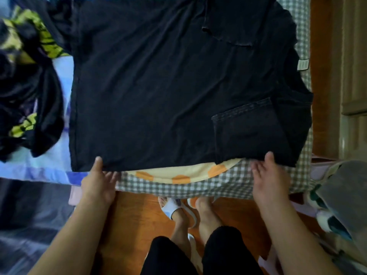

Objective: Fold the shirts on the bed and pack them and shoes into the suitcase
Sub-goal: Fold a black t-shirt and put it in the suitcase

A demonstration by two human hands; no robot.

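A black t-shirt (151,86) lies spread flat on the bed (198,187), neck to the right, both sleeves folded in over the body. My left hand (98,181) pinches the shirt's near edge at its left corner, thumb on top and fingers underneath. My right hand (266,175) pinches the same near edge below the folded sleeve, thumb on top. A yellow cloth with orange patches (182,173) shows from under the shirt. No suitcase or shoes for packing can be made out.
A heap of black and yellow-green clothes (25,80) lies on the bed's left side. A grey and teal garment (341,197) hangs at the right. My feet in white slippers (174,209) stand on the wooden floor by the bed's near edge.
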